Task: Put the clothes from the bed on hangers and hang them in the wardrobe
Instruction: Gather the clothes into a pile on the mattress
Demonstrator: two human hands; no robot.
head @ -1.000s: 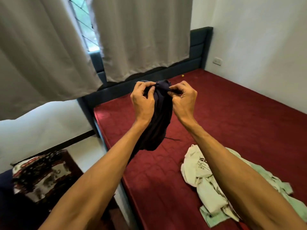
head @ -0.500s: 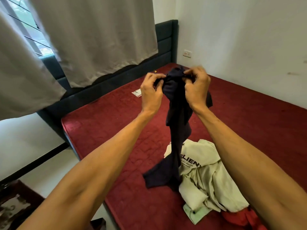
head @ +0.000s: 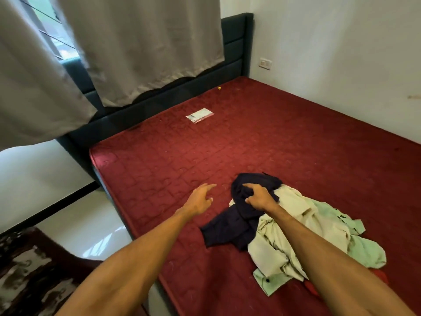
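A dark navy garment (head: pixel 237 222) lies crumpled on the red mattress (head: pixel 284 142), partly over a heap of clothes. My right hand (head: pixel 259 197) rests on its upper part with fingers curled into the cloth, gripping it. My left hand (head: pixel 201 198) hovers just left of the garment, fingers relaxed and spread, holding nothing. The heap holds a cream shirt (head: pixel 284 242), a pale green shirt (head: pixel 362 245) and a bit of red cloth (head: pixel 380 275). No hanger or wardrobe is in view.
A small white packet (head: pixel 200 115) lies on the mattress near the dark headboard (head: pixel 234 49). Grey curtains (head: pixel 141 42) hang over the window behind. White floor (head: pixel 86 224) and a dark patterned rug (head: pixel 27 270) lie left of the bed. White wall on the right.
Both hands came down from chest height to the mattress. The navy garment, held up before, now lies on the bed. My left hand has let go of it.
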